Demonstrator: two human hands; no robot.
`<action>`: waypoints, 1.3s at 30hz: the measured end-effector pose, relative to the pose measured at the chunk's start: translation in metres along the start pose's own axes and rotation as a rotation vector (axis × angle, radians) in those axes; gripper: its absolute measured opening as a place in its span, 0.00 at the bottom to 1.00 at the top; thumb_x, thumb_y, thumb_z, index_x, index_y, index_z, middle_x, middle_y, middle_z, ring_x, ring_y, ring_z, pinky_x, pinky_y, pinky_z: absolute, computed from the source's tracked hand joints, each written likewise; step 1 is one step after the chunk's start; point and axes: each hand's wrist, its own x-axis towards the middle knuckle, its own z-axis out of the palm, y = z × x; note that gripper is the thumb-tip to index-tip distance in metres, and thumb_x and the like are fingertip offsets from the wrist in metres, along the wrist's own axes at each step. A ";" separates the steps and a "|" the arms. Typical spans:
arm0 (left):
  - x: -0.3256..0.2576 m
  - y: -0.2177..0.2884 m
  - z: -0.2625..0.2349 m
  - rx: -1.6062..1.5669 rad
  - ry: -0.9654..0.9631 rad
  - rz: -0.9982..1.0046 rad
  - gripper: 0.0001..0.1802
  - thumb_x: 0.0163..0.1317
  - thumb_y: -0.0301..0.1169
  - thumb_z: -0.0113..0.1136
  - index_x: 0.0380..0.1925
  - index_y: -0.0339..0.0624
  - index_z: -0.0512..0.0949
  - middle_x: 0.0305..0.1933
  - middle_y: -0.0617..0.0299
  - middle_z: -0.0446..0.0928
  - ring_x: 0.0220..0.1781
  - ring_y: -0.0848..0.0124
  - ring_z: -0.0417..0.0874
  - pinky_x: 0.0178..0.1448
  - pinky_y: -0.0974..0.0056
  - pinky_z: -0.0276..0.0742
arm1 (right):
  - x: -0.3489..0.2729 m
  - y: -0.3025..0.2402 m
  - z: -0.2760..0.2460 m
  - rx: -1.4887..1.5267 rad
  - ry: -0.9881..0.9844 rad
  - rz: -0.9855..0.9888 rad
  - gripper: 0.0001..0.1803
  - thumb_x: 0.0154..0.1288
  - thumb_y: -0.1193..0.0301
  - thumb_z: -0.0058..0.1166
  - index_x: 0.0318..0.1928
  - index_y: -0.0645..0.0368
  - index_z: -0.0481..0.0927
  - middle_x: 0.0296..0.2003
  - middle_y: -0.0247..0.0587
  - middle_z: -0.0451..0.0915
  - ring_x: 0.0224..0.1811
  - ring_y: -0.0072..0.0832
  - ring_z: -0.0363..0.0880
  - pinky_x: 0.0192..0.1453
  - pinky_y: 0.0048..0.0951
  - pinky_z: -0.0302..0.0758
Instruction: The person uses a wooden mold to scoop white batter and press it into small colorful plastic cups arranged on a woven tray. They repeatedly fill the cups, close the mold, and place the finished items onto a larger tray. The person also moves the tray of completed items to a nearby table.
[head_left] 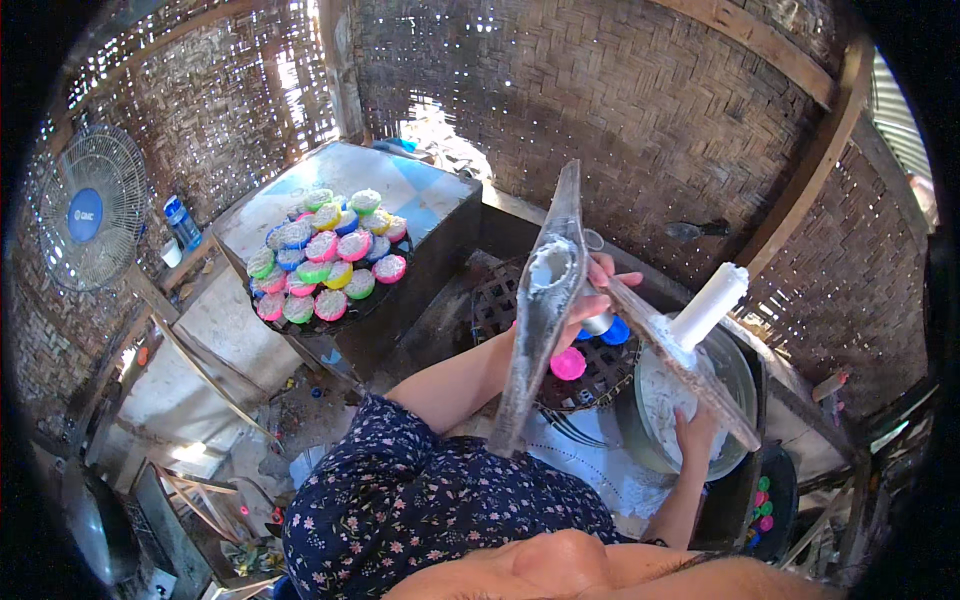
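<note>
My left hand is closed round a wooden press that stands tilted in front of me. One of its two wooden arms has a round hole coated with white paste. The other arm slopes down to the right and bears a white cylindrical plunger. My right hand reaches into a large bowl of white dough, partly behind the sloping arm. Its thumb shows, but the other fingers are mostly hidden, so I cannot tell whether it grips anything.
Colourful small cups, heaped with white strands, pile up at the left beside a tiled ledge. A pink cup and blue cups sit on a dark woven tray. A fan stands far left; a dark tub is at lower right.
</note>
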 end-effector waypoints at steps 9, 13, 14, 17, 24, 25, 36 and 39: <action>-0.019 -0.019 -0.005 0.136 0.052 -0.052 0.13 0.52 0.23 0.62 0.36 0.46 0.71 0.44 0.62 0.64 0.60 0.48 0.67 0.63 0.41 0.65 | 0.025 0.109 0.072 -0.244 -0.050 0.139 0.14 0.60 0.59 0.47 0.38 0.48 0.83 0.34 0.47 0.81 0.39 0.45 0.80 0.41 0.43 0.76; -0.021 -0.020 -0.005 0.175 0.060 -0.090 0.16 0.47 0.19 0.63 0.35 0.45 0.71 0.43 0.61 0.66 0.57 0.49 0.71 0.61 0.41 0.67 | 0.015 0.117 0.011 -0.366 -0.112 -0.042 0.12 0.63 0.60 0.43 0.43 0.41 0.79 0.32 0.46 0.80 0.36 0.45 0.79 0.38 0.45 0.75; -0.020 -0.021 -0.006 0.175 0.042 -0.110 0.16 0.46 0.20 0.64 0.35 0.45 0.71 0.43 0.60 0.66 0.56 0.52 0.71 0.61 0.40 0.66 | 0.021 0.134 0.011 -0.376 -0.102 -0.105 0.14 0.64 0.62 0.42 0.48 0.35 0.75 0.30 0.47 0.79 0.34 0.45 0.79 0.37 0.45 0.74; -0.031 -0.003 0.001 0.396 0.196 -0.249 0.18 0.46 0.25 0.64 0.38 0.44 0.70 0.43 0.60 0.67 0.56 0.55 0.72 0.63 0.43 0.65 | 0.017 0.130 -0.011 -0.145 0.075 -0.137 0.13 0.61 0.60 0.49 0.46 0.42 0.79 0.30 0.49 0.79 0.34 0.46 0.78 0.38 0.45 0.73; -0.039 0.005 0.009 0.471 0.100 -0.167 0.18 0.44 0.24 0.65 0.34 0.45 0.68 0.45 0.57 0.63 0.55 0.49 0.71 0.58 0.44 0.69 | 0.026 0.143 -0.014 -0.212 -0.091 -0.014 0.07 0.57 0.65 0.52 0.34 0.52 0.79 0.32 0.44 0.80 0.38 0.42 0.79 0.40 0.43 0.74; -0.038 0.005 0.013 0.480 0.098 -0.173 0.17 0.44 0.24 0.66 0.33 0.45 0.69 0.45 0.57 0.63 0.54 0.48 0.72 0.58 0.44 0.70 | 0.029 0.147 -0.011 -0.230 -0.087 -0.027 0.07 0.56 0.65 0.52 0.34 0.51 0.79 0.31 0.44 0.80 0.37 0.41 0.79 0.39 0.43 0.74; -0.050 0.009 0.016 0.541 0.131 -0.184 0.18 0.46 0.33 0.69 0.33 0.44 0.69 0.44 0.56 0.63 0.50 0.53 0.73 0.54 0.47 0.74 | 0.091 0.192 0.050 -0.312 -0.161 -0.125 0.09 0.51 0.65 0.52 0.31 0.53 0.80 0.31 0.44 0.81 0.35 0.42 0.80 0.40 0.42 0.74; -0.056 0.008 0.010 0.619 0.105 -0.132 0.22 0.51 0.46 0.66 0.36 0.47 0.67 0.46 0.57 0.61 0.52 0.50 0.74 0.55 0.49 0.74 | 0.102 0.202 0.074 -0.218 -0.132 -0.182 0.09 0.48 0.65 0.52 0.29 0.53 0.80 0.29 0.44 0.81 0.35 0.42 0.79 0.40 0.43 0.74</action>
